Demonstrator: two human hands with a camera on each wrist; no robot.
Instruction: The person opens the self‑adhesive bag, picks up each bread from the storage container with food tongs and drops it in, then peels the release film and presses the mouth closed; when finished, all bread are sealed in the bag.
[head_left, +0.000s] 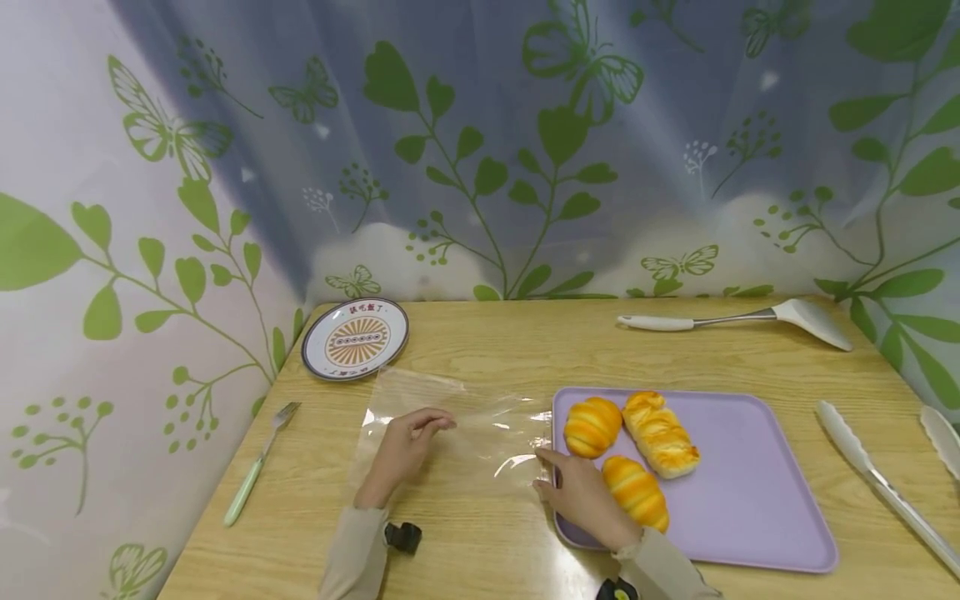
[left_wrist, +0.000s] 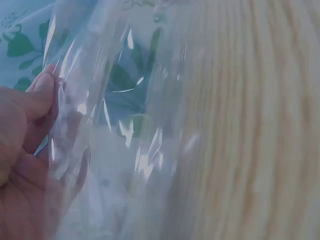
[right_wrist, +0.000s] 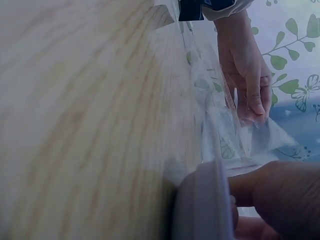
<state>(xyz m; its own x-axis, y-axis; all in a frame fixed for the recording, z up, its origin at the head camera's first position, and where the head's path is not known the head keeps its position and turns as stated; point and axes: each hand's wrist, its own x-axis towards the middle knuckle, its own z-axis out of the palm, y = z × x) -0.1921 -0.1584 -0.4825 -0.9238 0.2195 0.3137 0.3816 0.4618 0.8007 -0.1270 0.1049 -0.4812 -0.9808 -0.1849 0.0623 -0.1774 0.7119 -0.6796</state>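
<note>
The plastic [head_left: 480, 442] is colourless, the tray [head_left: 750, 492] plain lilac.

The head view's right edge cuts off the tongs [head_left: 888, 491]; the right hand [head_left: 588, 496] hides part of the left rim of the tray [head_left: 738, 483].

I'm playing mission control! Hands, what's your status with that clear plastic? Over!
Left hand pinching clear plastic. Right hand at its other end, fingers apart. Purple tray close beside, possibly in the way.
</note>
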